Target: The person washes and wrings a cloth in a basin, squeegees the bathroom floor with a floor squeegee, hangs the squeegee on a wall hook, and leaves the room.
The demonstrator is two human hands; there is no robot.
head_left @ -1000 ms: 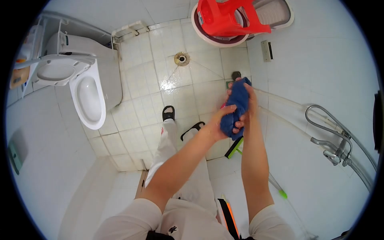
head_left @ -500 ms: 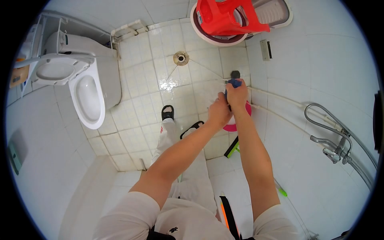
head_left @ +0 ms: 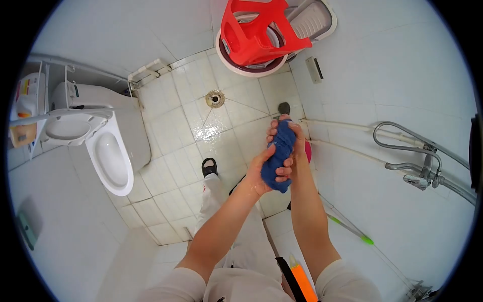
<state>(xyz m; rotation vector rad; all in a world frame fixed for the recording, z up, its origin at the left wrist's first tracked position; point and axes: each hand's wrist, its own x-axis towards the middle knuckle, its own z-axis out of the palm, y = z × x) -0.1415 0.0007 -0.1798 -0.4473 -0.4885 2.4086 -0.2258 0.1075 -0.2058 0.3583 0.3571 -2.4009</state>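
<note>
A bunched blue cloth (head_left: 279, 154) is held between both hands above the tiled floor. My left hand (head_left: 259, 170) wraps the lower left side of the cloth, its thumb lying along the side. My right hand (head_left: 297, 143) closes round the upper right side, with fingertips showing on the cloth's lower front. Behind the hands, a pink basin (head_left: 308, 151) is mostly hidden; only its right edge shows.
A toilet (head_left: 111, 161) with its lid up stands at left. A red stool (head_left: 256, 35) sits on a basin at the top. The floor has a drain (head_left: 215, 99). A shower tap (head_left: 422, 176) and pipes line the right wall. A green-handled pole (head_left: 367, 239) leans at lower right.
Both hands have moved from a tight, twisted grip to a longer hold along the cloth, which now shows much more. The view has shifted, so the stool and drain appear lower and further left.
</note>
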